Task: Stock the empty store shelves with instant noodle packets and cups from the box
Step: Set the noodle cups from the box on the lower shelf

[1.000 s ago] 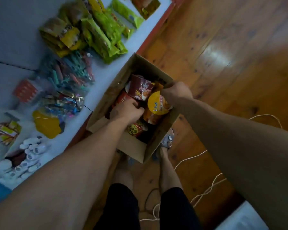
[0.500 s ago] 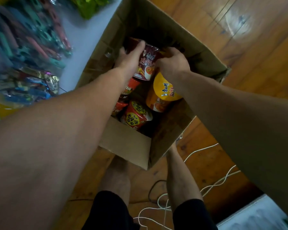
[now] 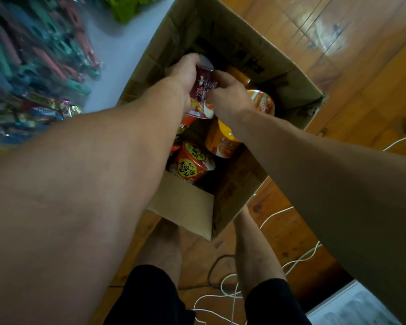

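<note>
Both hands have closed tighter since half a second back, left hand (image 3: 182, 75) and right hand (image 3: 229, 98) now gripping the maroon cup (image 3: 203, 93) from either side, tipped and raised above the other cups, upper centre, still over the box (image 3: 288, 66), so shelving probably comes next.

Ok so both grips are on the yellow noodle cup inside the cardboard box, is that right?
Not quite. The head view shows the left grip and the right grip on the dark maroon noodle cup, not the yellow noodle cup. It is inside the cardboard box, as you said.
</note>
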